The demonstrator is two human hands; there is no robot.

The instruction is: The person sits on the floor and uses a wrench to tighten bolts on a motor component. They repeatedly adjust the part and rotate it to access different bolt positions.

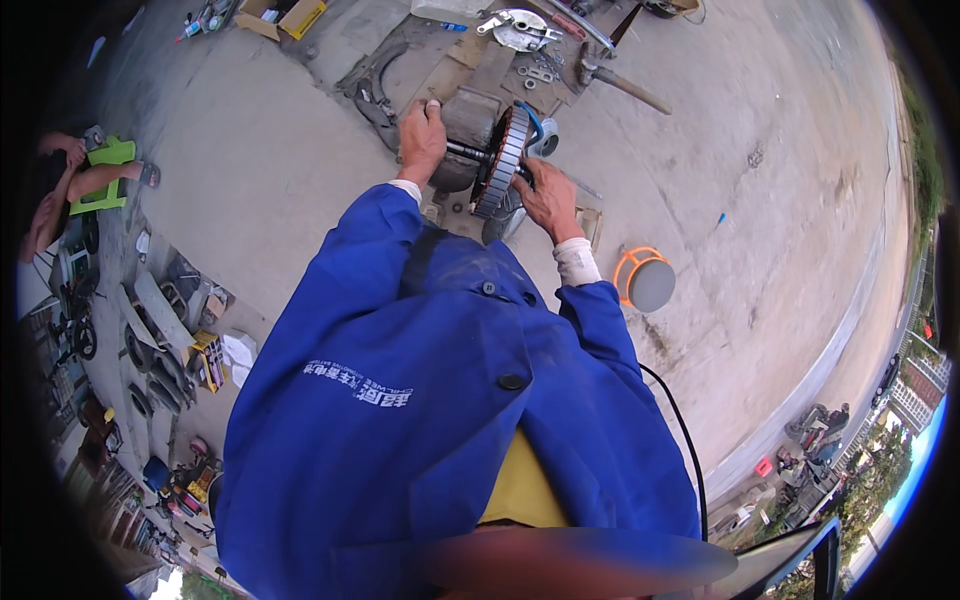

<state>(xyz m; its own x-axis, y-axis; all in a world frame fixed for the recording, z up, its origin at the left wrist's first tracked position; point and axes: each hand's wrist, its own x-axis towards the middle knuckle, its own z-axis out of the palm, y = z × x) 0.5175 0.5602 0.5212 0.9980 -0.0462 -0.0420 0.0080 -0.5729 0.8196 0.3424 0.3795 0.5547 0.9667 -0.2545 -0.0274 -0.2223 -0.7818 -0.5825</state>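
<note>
A motor stator [503, 162], a thick ring of metal teeth with reddish windings inside, stands on edge in front of me with its axle level. My left hand [421, 142] is closed at the left end of the axle [464, 150]; its fingertips are partly hidden. On the other side, my right hand [549, 198] grips at the hub, thumb and fingers close to the ring's right face. A blue cable [536, 122] loops up from that side. Just behind the axle is a dark, worn metal block [470, 117].
A hammer [625, 87], a brake plate [521, 30] and small metal parts [540, 74] lie beyond the stator. An orange-framed stool [652, 284] stands to my right. At far left a person [62, 180] sits by a green stool [108, 160]. Scattered parts [160, 340] lie below.
</note>
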